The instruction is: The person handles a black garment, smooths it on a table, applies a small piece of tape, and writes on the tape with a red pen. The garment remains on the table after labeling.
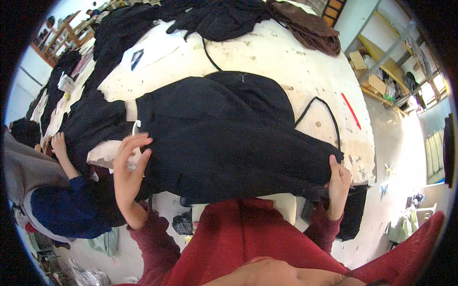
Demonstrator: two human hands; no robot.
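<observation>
A black fabric garment point(229, 143) lies spread over the table before me, with its lower edge hanging at my front. At the garment's narrow right end, my right hand point(339, 187) pinches the cloth with the thumb on top. My left hand point(129, 178) is raised by the left edge, its thumb and fingers apart and slightly blurred. Just beyond those fingers shows a small white tag or clip point(136, 126). Thin black cords run from the garment; one cord point(327, 102) loops on the tabletop at the right.
The pale, stained table point(247, 57) bears more black cloth point(222, 18), a folded brown knit point(307, 26) and a red strip point(351, 111). To my left another person's hand point(60, 143) rests on black fabric. Shelving point(383, 68) holding boxes stands at the right.
</observation>
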